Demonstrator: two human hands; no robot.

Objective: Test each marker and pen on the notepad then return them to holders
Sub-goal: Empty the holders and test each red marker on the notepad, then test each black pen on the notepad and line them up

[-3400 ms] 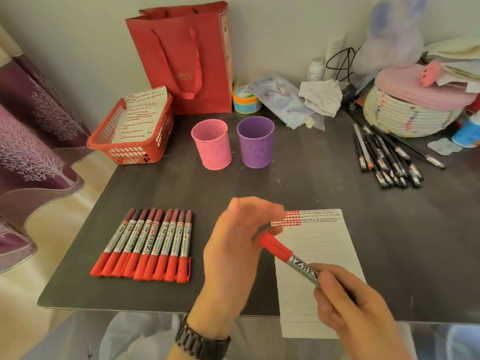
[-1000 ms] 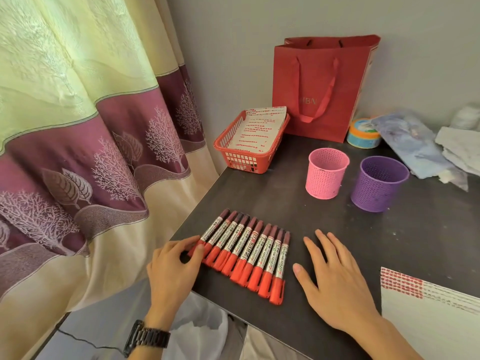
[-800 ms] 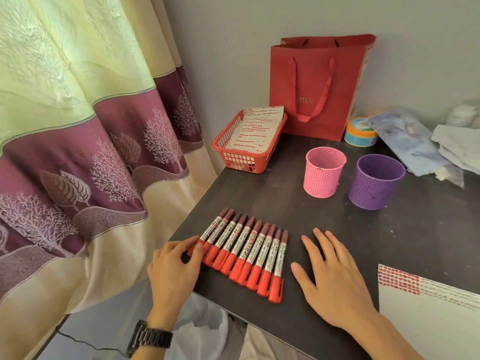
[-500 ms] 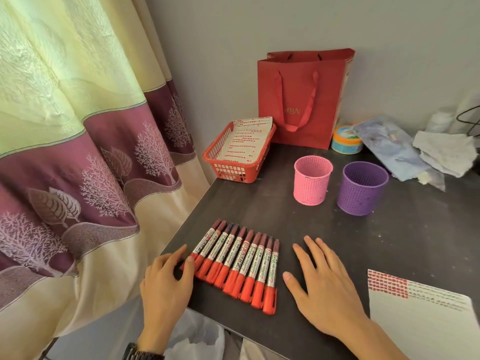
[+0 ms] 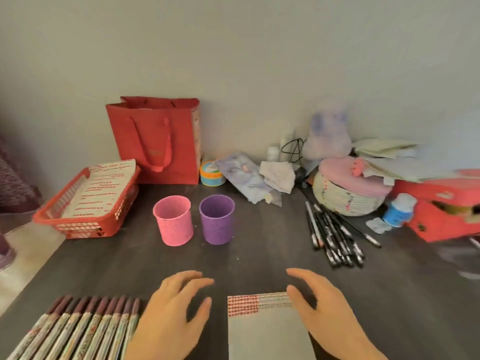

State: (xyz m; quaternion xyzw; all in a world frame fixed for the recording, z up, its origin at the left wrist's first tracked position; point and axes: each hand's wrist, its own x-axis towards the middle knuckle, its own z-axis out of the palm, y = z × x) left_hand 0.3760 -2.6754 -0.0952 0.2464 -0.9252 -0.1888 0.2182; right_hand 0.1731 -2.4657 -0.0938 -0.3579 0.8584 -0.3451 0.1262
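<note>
A row of several red markers [image 5: 83,328] lies side by side at the near left of the dark table [image 5: 259,255]. My left hand [image 5: 171,315] hovers just right of them, fingers spread, holding nothing. The white notepad [image 5: 262,331], with red and dark test marks along its top edge, lies between my hands. My right hand [image 5: 324,313] is open over the notepad's right edge, holding nothing. A pink holder [image 5: 173,224] and a purple holder [image 5: 217,219] stand upright side by side farther back. A bunch of black pens [image 5: 335,237] lies at the right.
A red basket [image 5: 85,203] with marked paper sits at the far left, a red gift bag [image 5: 158,141] behind the holders. Clutter lines the back right: a round tin, plastic wrap, a woven basket [image 5: 348,196] with a pink lid, a blue-capped bottle, a red box.
The view has swung right and up from the table's left edge. My hands have left the marker row; the left is now right of it, the right over the notepad.
</note>
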